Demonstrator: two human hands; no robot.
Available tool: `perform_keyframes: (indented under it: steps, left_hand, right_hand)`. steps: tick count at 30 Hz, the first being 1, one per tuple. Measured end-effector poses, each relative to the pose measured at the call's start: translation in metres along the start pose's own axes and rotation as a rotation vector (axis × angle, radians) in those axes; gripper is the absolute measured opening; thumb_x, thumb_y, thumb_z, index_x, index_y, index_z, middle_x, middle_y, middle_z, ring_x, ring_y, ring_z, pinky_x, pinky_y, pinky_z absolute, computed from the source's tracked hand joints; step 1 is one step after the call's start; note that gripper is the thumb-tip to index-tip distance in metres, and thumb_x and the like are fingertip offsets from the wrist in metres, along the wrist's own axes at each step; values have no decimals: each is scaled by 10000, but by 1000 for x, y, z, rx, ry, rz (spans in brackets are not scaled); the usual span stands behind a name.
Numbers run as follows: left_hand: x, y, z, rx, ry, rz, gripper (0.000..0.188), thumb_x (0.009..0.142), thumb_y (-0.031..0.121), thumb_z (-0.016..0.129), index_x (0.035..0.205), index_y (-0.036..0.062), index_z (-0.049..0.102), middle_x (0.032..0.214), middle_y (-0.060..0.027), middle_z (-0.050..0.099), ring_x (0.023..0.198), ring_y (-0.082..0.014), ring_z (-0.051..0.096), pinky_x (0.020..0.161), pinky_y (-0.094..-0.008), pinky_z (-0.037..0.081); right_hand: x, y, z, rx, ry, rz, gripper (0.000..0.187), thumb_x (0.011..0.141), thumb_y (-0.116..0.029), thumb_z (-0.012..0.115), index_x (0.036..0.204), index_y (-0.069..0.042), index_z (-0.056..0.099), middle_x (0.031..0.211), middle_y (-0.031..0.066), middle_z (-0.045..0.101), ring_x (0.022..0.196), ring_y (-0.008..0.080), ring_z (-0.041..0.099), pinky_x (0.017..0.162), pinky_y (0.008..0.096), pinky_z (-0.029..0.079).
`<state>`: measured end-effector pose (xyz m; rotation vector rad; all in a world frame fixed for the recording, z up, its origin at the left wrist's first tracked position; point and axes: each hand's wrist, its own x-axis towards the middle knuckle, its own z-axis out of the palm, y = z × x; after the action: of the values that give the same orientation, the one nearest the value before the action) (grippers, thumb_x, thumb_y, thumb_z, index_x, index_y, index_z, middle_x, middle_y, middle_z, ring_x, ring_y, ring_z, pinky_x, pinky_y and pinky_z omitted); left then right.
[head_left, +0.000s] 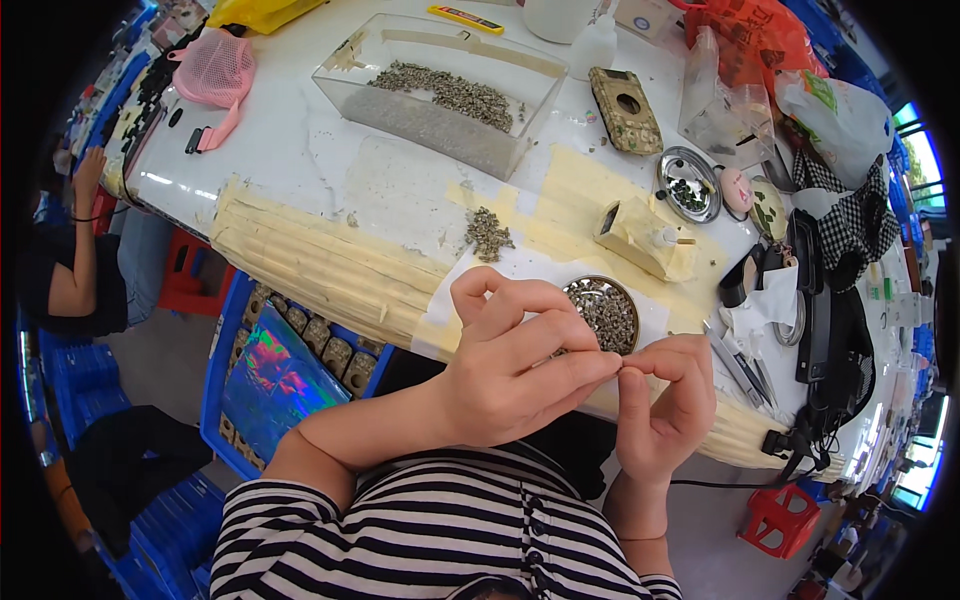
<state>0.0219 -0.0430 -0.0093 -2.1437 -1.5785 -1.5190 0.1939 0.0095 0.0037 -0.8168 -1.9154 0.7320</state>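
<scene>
We are holding our left hand (525,370) and right hand (660,410) fingertip to fingertip, both pinching narrowly; what they are gripping, if anything, we are finding too small to tell. Just beyond the fingertips, a round dish (636,322) of small grey pieces (605,312) is sitting on white paper (652,312), our left fingers overlapping its near edge. Farther back on the white table (300,150), a clear tray (430,130) is holding more. Yellowish tape (320,265) is lining the table's front. At far left, another person (75,270) is working beyond a blue crate (222,350).
</scene>
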Motion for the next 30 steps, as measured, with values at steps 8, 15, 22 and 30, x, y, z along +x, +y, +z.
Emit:
perform_keyframes:
  steps: [8, 15, 22, 30]
  left_hand:
    - [5, -6, 4, -199, 3, -82, 261, 683, 169, 851, 929, 183, 767, 884, 77, 654, 892, -186, 552, 834, -379, 311]
    - [17, -19, -7, 69, -183, -84, 268, 687, 148, 840, 943, 165, 762, 894, 62, 634, 909, -188, 551, 841, -371, 297]
    - [27, -46, -31, 220, -174, -177, 209, 735, 91, 797, 933, 125, 739, 897, 17, 625, 910, -202, 560, 867, -376, 316]
    - [35, -66, -41, 324, -222, -247, 153, 777, 71, 759, 921, 50, 712, 849, -50, 614, 851, -255, 561, 792, -370, 408]
  right_hand:
    - [3, 4, 3, 13, -31, 6, 45, 828, -22, 713, 852, -29, 676, 833, 92, 633, 762, 237, 551, 679, 321, 427]
    - [9, 11, -3, -103, 56, -17, 29, 844, -31, 703, 863, -29, 683, 822, 89, 628, 760, 237, 540, 695, 327, 430]
    - [9, 16, 0, -128, 51, -45, 38, 842, -56, 721, 859, -38, 692, 810, 79, 622, 751, 235, 537, 677, 322, 416]
    - [11, 17, 0, -115, 25, -68, 48, 822, -58, 739, 853, -47, 704, 798, 61, 621, 731, 231, 534, 660, 322, 412]
